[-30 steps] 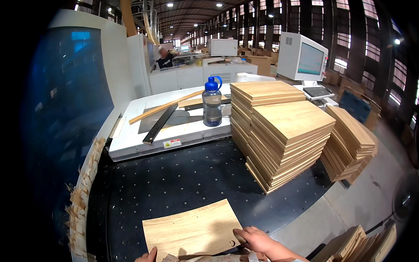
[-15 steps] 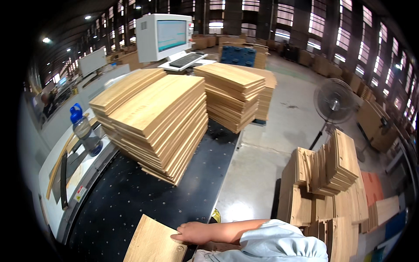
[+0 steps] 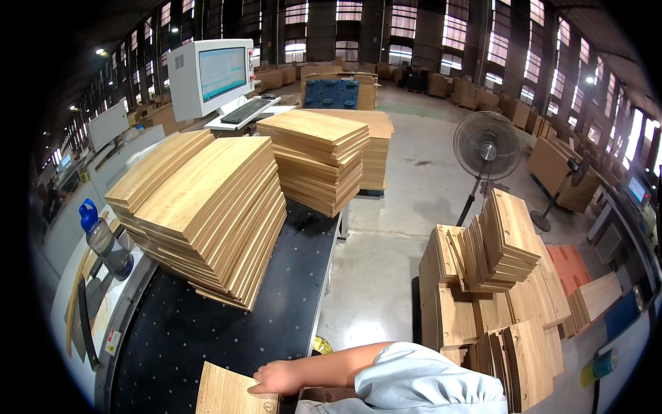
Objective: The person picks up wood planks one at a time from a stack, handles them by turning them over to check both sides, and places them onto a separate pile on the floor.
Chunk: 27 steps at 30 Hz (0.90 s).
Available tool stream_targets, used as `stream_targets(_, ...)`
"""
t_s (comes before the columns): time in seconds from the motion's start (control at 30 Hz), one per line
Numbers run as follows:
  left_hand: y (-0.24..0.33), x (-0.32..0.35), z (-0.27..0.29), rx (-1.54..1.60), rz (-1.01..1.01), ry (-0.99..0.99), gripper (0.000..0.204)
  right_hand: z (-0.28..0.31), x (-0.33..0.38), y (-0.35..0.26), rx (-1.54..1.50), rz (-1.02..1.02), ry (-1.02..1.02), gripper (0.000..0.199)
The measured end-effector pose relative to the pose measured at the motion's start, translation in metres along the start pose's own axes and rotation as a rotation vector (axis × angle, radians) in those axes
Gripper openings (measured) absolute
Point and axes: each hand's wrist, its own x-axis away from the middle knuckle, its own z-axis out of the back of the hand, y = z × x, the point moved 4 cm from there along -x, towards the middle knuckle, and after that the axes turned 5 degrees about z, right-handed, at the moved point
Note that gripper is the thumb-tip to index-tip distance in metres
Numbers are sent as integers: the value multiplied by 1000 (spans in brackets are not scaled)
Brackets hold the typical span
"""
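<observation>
My right hand (image 3: 278,377) reaches in from the light blue sleeve (image 3: 420,376) at the lower right. Its fingers are closed over the right edge of a light wood-grain board (image 3: 224,392) with a round hole mark near its corner. That board lies over the near end of a black perforated table (image 3: 289,290), and its lower part runs out of the picture. My left hand is out of view. Farther along the table stand a tall stack of similar boards (image 3: 207,186) and a shorter stack (image 3: 317,131) behind it.
On the right, more stacked boards (image 3: 458,314) stand beyond a strip of floor, with a pedestal fan (image 3: 487,148) behind them. A water bottle (image 3: 107,245) stands on the left side ledge. A computer monitor (image 3: 221,72) and keyboard (image 3: 247,110) are at the back.
The whole scene has shifted left as my view turned rightward, bringing more of the right side in. My right hand stays on the board's edge.
</observation>
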Motion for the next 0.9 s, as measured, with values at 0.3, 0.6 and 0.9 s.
stream_targets(0.3, -7, 1, -2, 22, -15, 25, 68, 9, 21, -8, -228, -119, 67, 61)
stream_targets(0.6, -28, 20, 0, 33, 16, 40, 67, 245, 232, 74, -488, -538, 1471, 34)
stream_targets(0.9, -60, 68, 16, 39, 83, 98, 66, 352, 264, 126, -626, -270, 1593, 50)
